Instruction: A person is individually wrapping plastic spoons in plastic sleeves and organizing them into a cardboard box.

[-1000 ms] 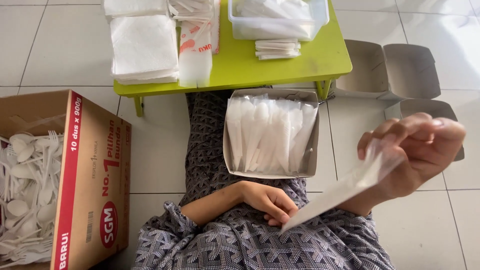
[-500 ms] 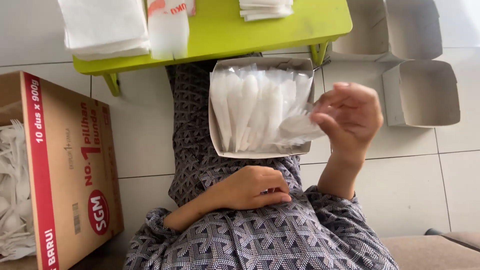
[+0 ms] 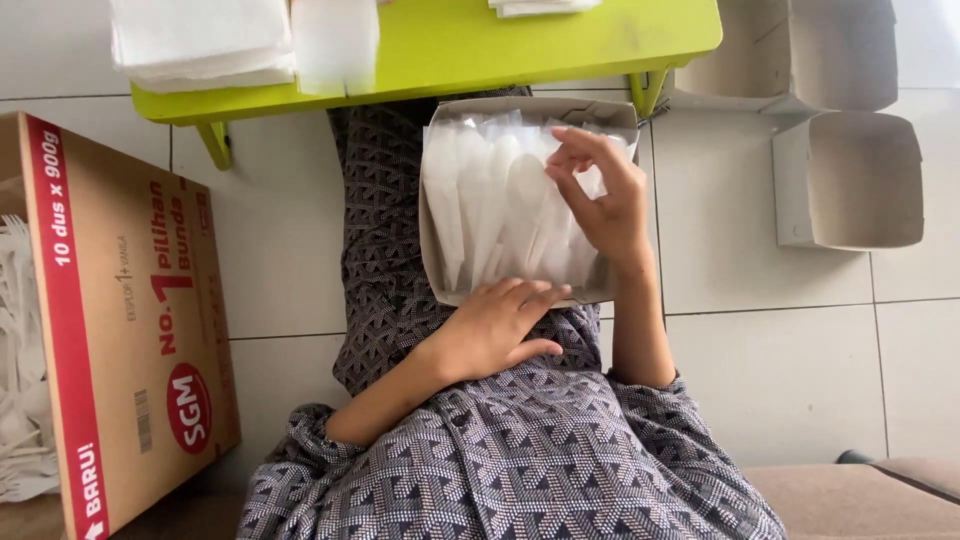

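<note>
- A big brown cardboard box [image 3: 130, 320] is seen on the floor at the left, with loose white plastic cutlery [image 3: 20, 360] still piled inside, so much seems left to be packed.
- A low green table [image 3: 450, 50] is seen at the top, with stacks of white napkins [image 3: 200, 40] near its left corner.
- Two empty grey boxes [image 3: 850, 180] are seen on the floor at the right, not yet filled.
- A grey paper tray [image 3: 440, 280] is rested on the lap, just below the table's front edge, and is almost filled with clear wrapped cutlery packs [image 3: 490, 200].
- The right hand [image 3: 600, 200] is held over the tray's right side, fingers bent and closed on one pack.
- The left hand [image 3: 495, 325] is laid flat at the tray's near edge, fingers loosely together, nothing held.
</note>
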